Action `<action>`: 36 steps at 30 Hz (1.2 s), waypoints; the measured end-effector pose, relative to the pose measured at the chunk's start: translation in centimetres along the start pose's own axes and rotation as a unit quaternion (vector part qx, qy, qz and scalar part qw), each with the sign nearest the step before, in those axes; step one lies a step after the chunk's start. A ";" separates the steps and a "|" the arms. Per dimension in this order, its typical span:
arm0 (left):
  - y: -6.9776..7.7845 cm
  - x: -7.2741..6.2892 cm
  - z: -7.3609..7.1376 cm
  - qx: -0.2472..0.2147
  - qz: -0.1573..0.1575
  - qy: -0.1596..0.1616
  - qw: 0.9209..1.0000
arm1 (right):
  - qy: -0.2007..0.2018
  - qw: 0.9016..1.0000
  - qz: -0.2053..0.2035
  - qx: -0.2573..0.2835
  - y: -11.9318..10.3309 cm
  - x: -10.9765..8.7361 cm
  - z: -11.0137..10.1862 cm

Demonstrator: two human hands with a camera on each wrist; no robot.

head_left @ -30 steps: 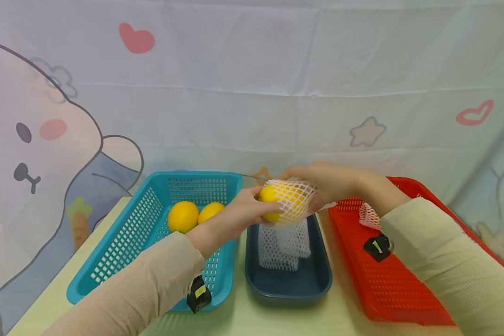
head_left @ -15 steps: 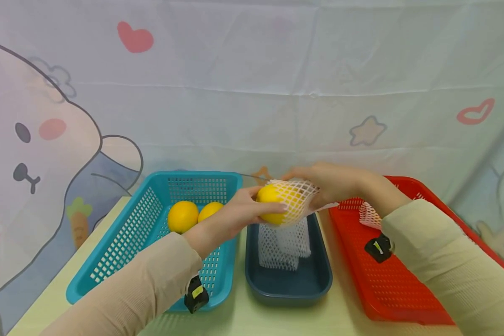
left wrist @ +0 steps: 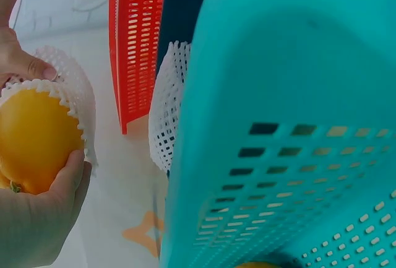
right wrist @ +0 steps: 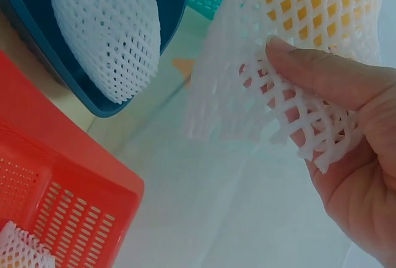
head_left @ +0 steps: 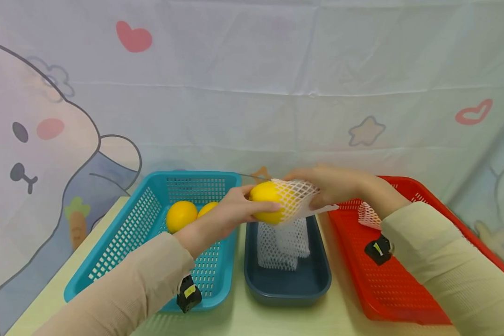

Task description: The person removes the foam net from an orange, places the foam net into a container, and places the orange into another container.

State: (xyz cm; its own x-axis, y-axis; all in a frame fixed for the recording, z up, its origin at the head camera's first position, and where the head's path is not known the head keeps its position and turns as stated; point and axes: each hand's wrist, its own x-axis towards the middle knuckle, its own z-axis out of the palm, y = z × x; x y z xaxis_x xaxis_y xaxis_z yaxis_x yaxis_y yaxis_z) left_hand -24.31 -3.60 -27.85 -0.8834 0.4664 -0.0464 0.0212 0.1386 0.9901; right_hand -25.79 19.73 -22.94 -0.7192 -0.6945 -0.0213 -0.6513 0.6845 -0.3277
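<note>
An orange (head_left: 263, 201), yellow in the head view, is held by my left hand (head_left: 228, 210), its thumb across the near side and its fingers behind. A white foam fruit net (head_left: 297, 198) covers the right part of the orange; the left part is bare. My right hand (head_left: 333, 186) pinches the net's loose end. In the right wrist view the thumb and fingers of the right hand (right wrist: 352, 95) grip the mesh, and its edge flares out below. A small stem end (left wrist: 15, 187) shows on the bare orange in the left wrist view.
Two oranges (head_left: 181, 216) lie in a turquoise basket (head_left: 77, 284) at left. Below the hands, a dark blue bin (head_left: 287, 296) holds several flat white nets (head_left: 273, 252). At right, a red basket (head_left: 382, 310) contains a netted fruit (head_left: 368, 216). A printed cloth (head_left: 235, 93) hangs behind.
My left hand has moved left with the orange, drawing it partly out of the net. More of the fruit is bare now. My right hand stays nearly in place, still gripping the net.
</note>
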 end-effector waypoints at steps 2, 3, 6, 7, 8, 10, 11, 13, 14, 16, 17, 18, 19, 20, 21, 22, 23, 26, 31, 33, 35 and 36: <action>-0.1 0.0 -0.2 -0.002 0.002 0.001 1.000 | 0.001 1.000 0.003 0.006 0.1 -0.1 0.1; -0.1 0.0 -0.3 -0.003 0.003 0.002 1.000 | 0.002 1.000 0.004 0.008 0.1 -0.1 0.1; -0.2 -0.1 -0.5 -0.001 -0.001 0.006 1.000 | 0.003 1.000 0.004 0.013 0.3 -0.1 0.2; -0.2 -0.1 -0.6 -0.001 -0.002 0.006 1.000 | 0.003 1.000 0.004 0.013 0.3 -0.2 0.2; -0.1 -0.2 -0.6 -0.001 0.000 0.005 1.000 | 0.003 1.000 0.003 0.013 0.4 -0.2 0.2; 0.0 -0.3 -0.8 0.000 0.000 0.007 1.000 | 0.005 1.000 0.004 0.012 0.5 -0.2 0.2; 0.0 -0.4 -0.8 0.002 0.000 0.010 1.000 | 0.006 1.000 0.005 0.012 0.6 -0.3 0.3; 0.1 -0.5 -1.1 0.005 0.000 0.013 1.000 | 0.009 1.000 0.011 0.012 0.7 -0.4 0.3; 0.1 -0.5 -1.2 0.007 0.000 0.014 1.000 | 0.011 1.000 0.013 0.011 0.8 -0.4 0.4; 0.0 -0.6 -1.5 0.009 -0.003 0.020 1.000 | 0.014 1.000 0.013 0.009 1.0 -0.5 0.5; 0.0 -0.6 -1.7 0.010 -0.004 0.022 1.000 | 0.015 1.000 0.013 0.010 1.1 -0.5 0.6; -0.1 -0.6 -1.9 0.010 -0.005 0.025 1.000 | 0.015 1.000 0.012 0.011 1.2 -0.5 0.6; -0.1 -0.6 -2.0 0.009 -0.006 0.030 0.999 | 0.016 1.000 0.010 0.012 1.2 -0.5 0.7; -0.2 -0.6 -2.3 0.012 -0.009 0.036 0.999 | 0.015 1.000 0.007 0.012 1.3 -0.5 0.8; -0.2 -0.7 -2.5 0.016 -0.012 0.044 0.999 | 0.015 1.000 0.005 0.014 1.3 -0.5 0.9; -0.3 -0.8 -2.7 0.022 -0.014 0.051 0.998 | 0.015 1.000 0.006 0.016 1.3 -0.4 0.9; -0.3 -0.9 -3.0 0.028 -0.017 0.058 0.998 | 0.015 1.000 0.006 0.019 1.3 -0.4 1.0; -0.5 -1.2 -3.9 0.039 -0.022 0.071 0.996 | 0.021 1.000 0.010 0.012 1.3 -0.2 1.2; -1.3 -1.6 -5.5 0.041 -0.023 0.074 0.996 | 0.031 0.999 0.024 0.001 1.2 0.0 1.8; -1.6 -1.7 -6.0 0.035 -0.029 0.071 0.996 | 0.039 0.999 0.030 -0.002 1.2 0.1 2.1; -1.8 -1.7 -6.5 0.033 -0.034 0.069 0.996 | 0.051 0.998 0.032 -0.009 1.3 0.2 2.3; -1.9 -1.6 -6.7 0.037 -0.037 0.068 0.996 | 0.059 0.998 0.036 -0.012 1.3 0.3 2.4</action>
State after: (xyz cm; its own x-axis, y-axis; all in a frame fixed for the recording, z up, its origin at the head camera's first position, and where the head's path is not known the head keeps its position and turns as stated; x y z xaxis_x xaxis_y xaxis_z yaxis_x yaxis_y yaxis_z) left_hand -26.06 -10.51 -28.73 -0.9388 0.3310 -0.0959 -0.0167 0.2343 0.9720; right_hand -26.26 19.86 -25.65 -0.7871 -0.6132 0.0670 -0.6010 0.7378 -0.3075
